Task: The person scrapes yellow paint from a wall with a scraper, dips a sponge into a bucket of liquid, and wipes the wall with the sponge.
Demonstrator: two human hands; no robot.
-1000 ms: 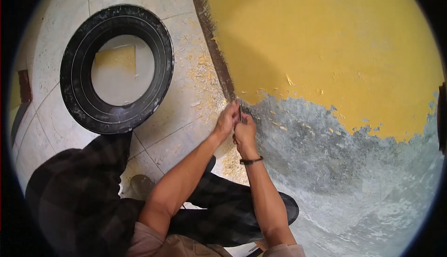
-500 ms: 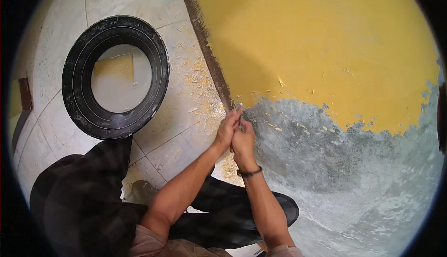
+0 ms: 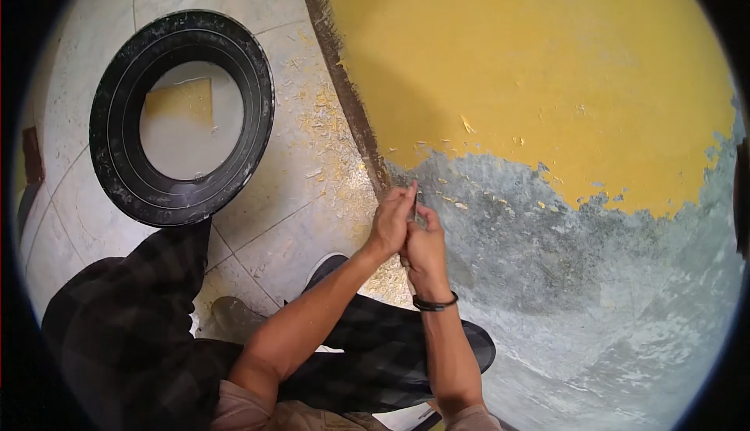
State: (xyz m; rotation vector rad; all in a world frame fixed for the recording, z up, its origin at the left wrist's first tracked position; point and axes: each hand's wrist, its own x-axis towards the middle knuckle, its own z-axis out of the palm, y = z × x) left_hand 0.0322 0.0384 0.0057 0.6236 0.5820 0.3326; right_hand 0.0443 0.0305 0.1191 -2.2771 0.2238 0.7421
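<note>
My right hand (image 3: pixel 426 253) is wrapped round a thin tool that looks like a paint scraper (image 3: pixel 415 208), its dark blade seen nearly edge-on. Pressed against the blade from the other side is my left hand (image 3: pixel 391 224), fingers together and pointing up toward the wall. Both hands are close together at the wall's lower corner, beside the brown border strip (image 3: pixel 351 114). Above them the wall has yellow paint (image 3: pixel 531 64) with a ragged edge. Bare grey surface (image 3: pixel 516 251) shows to the right of the hands. Fingers hide most of the tool.
A black tub (image 3: pixel 105 122) on the tiled floor (image 3: pixel 266 220) holds cloudy liquid and a yellow, square-cornered piece (image 3: pixel 180 103). Yellow and white paint flakes (image 3: pixel 332 122) lie along the foot of the wall. My bent legs (image 3: pixel 355 368) are below my arms.
My hands have drawn back slightly from the painted edge, down and to the right, and more of the blade shows between them. The view has shifted a little, so the tub appears further left.
</note>
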